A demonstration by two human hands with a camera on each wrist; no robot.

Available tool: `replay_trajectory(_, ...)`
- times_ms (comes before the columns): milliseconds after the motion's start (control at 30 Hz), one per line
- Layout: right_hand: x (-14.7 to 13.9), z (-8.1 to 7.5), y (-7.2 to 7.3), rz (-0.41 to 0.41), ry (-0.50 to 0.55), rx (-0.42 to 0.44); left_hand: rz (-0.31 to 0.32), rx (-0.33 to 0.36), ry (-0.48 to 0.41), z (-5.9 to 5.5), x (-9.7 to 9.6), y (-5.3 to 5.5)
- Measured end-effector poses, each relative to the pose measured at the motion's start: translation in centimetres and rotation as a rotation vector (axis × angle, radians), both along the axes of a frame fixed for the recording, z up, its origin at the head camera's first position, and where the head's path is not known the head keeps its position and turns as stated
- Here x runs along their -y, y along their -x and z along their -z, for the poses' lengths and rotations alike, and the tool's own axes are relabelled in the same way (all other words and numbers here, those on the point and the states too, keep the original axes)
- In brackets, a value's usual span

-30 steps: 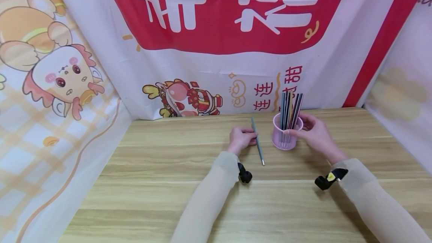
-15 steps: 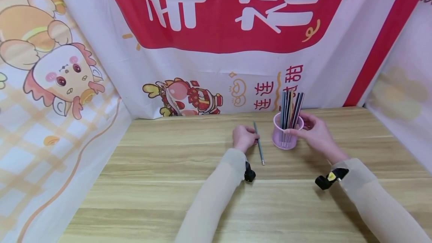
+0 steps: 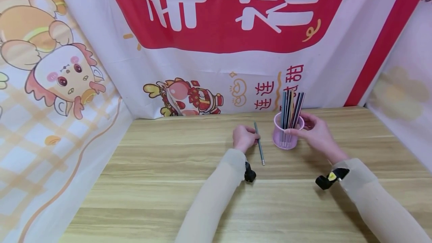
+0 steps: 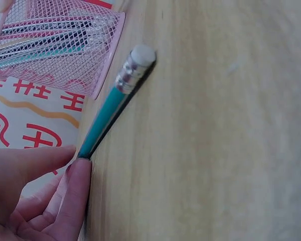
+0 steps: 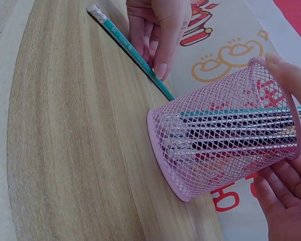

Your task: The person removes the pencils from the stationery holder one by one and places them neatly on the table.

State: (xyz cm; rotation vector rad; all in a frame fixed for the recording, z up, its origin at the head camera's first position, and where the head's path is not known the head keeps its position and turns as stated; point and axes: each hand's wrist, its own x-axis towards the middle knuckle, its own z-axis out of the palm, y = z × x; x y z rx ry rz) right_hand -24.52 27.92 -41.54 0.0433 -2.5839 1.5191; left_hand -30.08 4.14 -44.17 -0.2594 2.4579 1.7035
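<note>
Left hand (image 3: 243,138) pinches green pencil (image 4: 110,106) near centre, right hand (image 3: 317,134) grips pink mesh cup (image 3: 285,140), pencils (image 3: 287,112) inside, right of centre

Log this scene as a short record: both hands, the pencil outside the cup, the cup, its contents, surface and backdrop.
left hand: pinches the green pencil
right hand: grips the cup by its side and rim
green pencil: left of the cup, eraser end toward the person
pink mesh cup: upright on the table
bundle of pencils: in the cup, silver ferrules down; exact count unclear
wood-grain table: under the cup
printed cloth: behind the table, red panel, white characters
</note>
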Motion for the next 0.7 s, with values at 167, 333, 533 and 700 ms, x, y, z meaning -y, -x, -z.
replay_trajectory(167,0.1,-0.1,0.0,0.003,0.01,0.007,0.008,-0.003,-0.013,0.0,0.3,0.0)
replay_trajectory(333,0.1,-0.1,-0.1,-0.001,0.011,-0.005,0.012,-0.061,-0.055,-0.6,0.8,-0.1)
replay_trajectory(533,-0.1,0.0,-0.1,-0.021,0.012,-0.028,0.08,-0.229,-0.053,-2.6,0.6,0.0)
replay_trajectory(700,-0.1,-0.1,0.0,-0.023,0.013,-0.023,0.183,-0.333,-0.064,-4.0,-0.5,0.3)
